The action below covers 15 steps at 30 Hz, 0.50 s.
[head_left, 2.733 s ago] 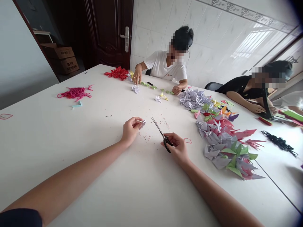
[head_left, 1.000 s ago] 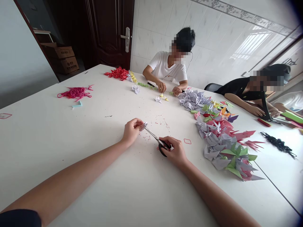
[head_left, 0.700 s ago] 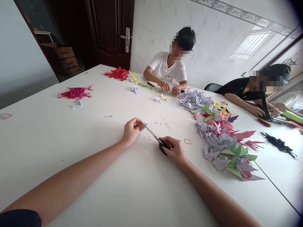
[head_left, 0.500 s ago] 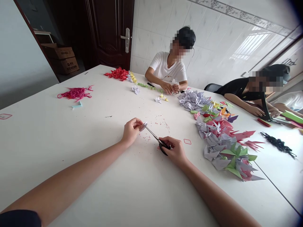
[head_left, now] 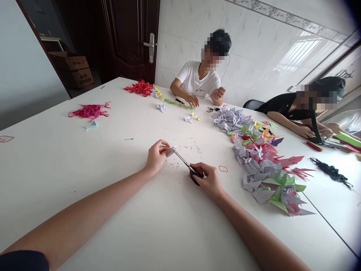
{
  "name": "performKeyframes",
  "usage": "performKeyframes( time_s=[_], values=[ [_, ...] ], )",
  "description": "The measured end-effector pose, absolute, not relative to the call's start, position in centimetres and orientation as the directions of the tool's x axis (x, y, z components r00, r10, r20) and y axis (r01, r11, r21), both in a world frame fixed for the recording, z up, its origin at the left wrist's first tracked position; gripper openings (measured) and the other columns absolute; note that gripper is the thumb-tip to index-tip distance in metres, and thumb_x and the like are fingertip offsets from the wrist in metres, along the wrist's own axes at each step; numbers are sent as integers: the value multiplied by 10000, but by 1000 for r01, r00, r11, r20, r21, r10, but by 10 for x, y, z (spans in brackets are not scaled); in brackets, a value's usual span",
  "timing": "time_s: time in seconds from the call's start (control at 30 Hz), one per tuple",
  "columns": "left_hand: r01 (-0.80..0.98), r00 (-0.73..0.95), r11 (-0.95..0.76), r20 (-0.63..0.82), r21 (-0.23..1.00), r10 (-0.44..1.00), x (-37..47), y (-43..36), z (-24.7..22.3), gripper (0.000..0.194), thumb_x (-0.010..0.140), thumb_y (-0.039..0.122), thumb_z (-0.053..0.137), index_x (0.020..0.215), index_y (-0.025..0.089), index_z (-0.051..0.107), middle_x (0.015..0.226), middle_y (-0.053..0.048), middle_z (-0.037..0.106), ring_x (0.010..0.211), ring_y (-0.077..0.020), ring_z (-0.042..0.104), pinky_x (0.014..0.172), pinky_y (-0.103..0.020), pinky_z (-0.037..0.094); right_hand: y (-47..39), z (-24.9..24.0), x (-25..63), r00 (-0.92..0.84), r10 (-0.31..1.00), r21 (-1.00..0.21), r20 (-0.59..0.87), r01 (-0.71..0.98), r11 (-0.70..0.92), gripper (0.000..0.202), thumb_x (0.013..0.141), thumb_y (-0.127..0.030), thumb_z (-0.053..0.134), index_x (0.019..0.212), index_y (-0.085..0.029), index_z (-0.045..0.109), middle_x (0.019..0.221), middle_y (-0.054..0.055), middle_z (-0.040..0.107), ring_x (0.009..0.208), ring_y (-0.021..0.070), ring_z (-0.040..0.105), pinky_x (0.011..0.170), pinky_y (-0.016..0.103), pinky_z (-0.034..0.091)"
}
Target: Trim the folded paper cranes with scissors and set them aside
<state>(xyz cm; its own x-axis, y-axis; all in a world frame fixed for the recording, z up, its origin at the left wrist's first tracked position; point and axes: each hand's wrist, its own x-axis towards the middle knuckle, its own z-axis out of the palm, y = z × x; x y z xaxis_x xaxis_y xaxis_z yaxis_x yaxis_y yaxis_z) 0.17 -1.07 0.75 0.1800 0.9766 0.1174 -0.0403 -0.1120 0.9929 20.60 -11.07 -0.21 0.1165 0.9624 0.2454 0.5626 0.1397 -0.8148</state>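
Seen from the head camera, a person at a white table (head_left: pixel 158 226) holds a pair of scissors (head_left: pixel 189 167) to a small piece of folded paper (head_left: pixel 169 152), the step in hand being, by all appearances, a fine snip at its edge. The left hand (head_left: pixel 155 156) pinches the paper between thumb and fingers; the right hand (head_left: pixel 210 178) grips the black handles, fingers curled around them, though how they sit in the loops cannot be made out. The blades lie nearly together, their tips at the paper beside the left fingertips; whether they have bitten through is too small to tell. The next move would seem to call for a steady pinch and a short squeeze of the handles, tips kept off the skin.

The paper, held above the table in front of the person, is pale lilac, creased and pointed at its upper end, most of it hidden in the grip. Tiny reddish scraps (head_left: pixel 174 164) dot the surface beneath and beyond. To the right lies a heap of folded paper (head_left: pixel 254 165), lilac, pink and green; at far left, a pink cord bundle (head_left: pixel 91 111).
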Motion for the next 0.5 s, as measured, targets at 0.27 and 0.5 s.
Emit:
performKeyframes(
  time_s=[0.27,0.5],
  values=[
    [-38,175,-121,125,992,977,2,-11,9,195,743,319,684,818,188,561,707,-36,689,667,-155,598,626,-263,410,-112,-1,205,106,963,-799,247,584,141,250,699,-276,719,931,-193,760,618,-27,551,576,129,420,559,268,382],
    [-32,181,-126,130,991,975,2,-12,9,237,744,362,701,818,194,552,718,-38,698,699,-168,629,634,-264,420,-113,1,203,93,957,-775,276,611,165,261,695,-277,696,934,-188,755,614,-23,551,570,134,446,565,270,403]
  ],
)
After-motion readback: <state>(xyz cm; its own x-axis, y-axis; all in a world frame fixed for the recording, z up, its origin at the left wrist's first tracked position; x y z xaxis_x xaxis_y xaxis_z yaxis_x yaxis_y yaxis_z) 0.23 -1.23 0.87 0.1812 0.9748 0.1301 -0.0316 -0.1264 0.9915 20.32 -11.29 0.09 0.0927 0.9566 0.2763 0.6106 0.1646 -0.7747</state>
